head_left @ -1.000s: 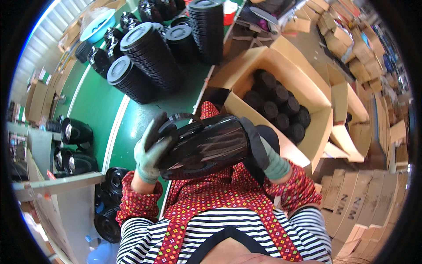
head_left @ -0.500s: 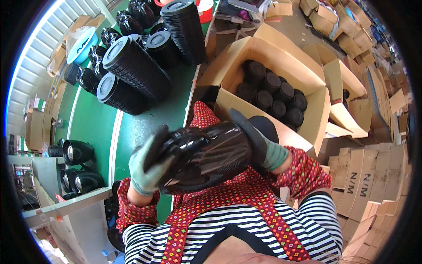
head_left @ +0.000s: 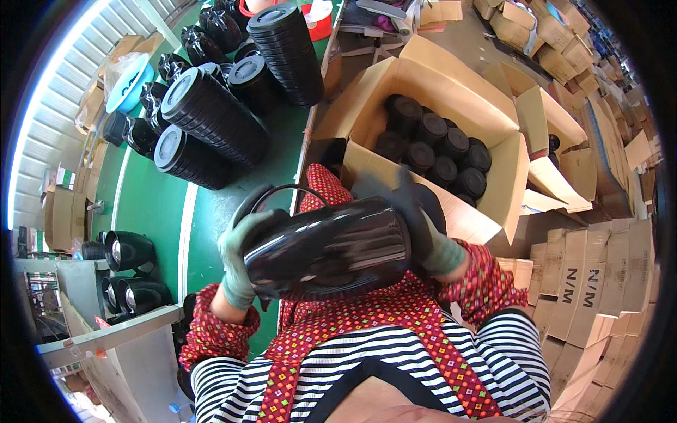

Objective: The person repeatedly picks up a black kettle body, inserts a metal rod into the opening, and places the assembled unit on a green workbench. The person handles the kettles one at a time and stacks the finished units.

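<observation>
A glossy black rounded plastic housing (head_left: 328,250) lies crosswise in front of my chest, with a thin black curved rim or loop showing at its far left edge. My left hand (head_left: 247,240), in a pale green glove with dark-coated fingers, is closed round its left end. On the right end sits my right hand (head_left: 421,229) in a matching glove, its fingers partly smeared by motion and its palm pressed against the housing. Behind my right hand, a dark round shape is partly hidden.
On the green table (head_left: 159,233) stand tall stacks of black round parts (head_left: 215,116) and several glossy black housings (head_left: 201,46). An open carton (head_left: 367,166) at the right holds black cylindrical pieces (head_left: 442,171). Flat cartons (head_left: 582,282) are piled far right; more black housings (head_left: 130,250) lie left.
The housing has been turned between my hands, so a smoother side now faces up and a curved rim shows at the left. Both hands have shifted their hold slightly.
</observation>
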Motion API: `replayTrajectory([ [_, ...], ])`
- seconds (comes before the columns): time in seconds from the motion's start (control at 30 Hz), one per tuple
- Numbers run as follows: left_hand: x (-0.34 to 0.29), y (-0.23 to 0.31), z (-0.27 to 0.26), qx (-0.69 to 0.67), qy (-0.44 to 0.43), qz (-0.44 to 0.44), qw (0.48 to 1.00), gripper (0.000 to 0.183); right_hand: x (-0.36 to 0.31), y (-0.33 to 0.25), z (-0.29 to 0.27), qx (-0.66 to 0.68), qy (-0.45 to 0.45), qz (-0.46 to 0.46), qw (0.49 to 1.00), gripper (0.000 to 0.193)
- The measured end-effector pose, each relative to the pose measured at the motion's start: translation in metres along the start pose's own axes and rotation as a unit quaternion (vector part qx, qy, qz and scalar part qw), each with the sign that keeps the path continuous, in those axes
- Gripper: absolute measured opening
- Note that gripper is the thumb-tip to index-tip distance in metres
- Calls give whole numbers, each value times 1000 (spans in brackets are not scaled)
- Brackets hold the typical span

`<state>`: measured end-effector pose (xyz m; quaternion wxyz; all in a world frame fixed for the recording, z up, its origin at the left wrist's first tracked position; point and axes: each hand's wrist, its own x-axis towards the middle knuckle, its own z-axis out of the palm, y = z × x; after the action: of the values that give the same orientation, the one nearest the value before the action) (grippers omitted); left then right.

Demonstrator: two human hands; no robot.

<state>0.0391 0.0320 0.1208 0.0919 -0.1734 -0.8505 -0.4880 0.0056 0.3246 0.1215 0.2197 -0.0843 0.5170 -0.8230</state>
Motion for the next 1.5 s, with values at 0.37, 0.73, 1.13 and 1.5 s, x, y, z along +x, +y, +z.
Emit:
replayTrajectory([
  [0.37,35,27,-2,172,-79,198,962,41,0,62,-27,67,72,100,990,51],
  [0.73,-28,-56,93,-629,-174,-249,716,55,0,-14,-18,-453,-207,-355,791,84],
  [1.13,-54,-77,122,-402,107,-324,850,52,18,26,-61,-216,84,-118,966,47],
  [1.5,-93,-115,-18,394,15,-125,910,105,89,34,-98,-390,-346,-35,853,37],
])
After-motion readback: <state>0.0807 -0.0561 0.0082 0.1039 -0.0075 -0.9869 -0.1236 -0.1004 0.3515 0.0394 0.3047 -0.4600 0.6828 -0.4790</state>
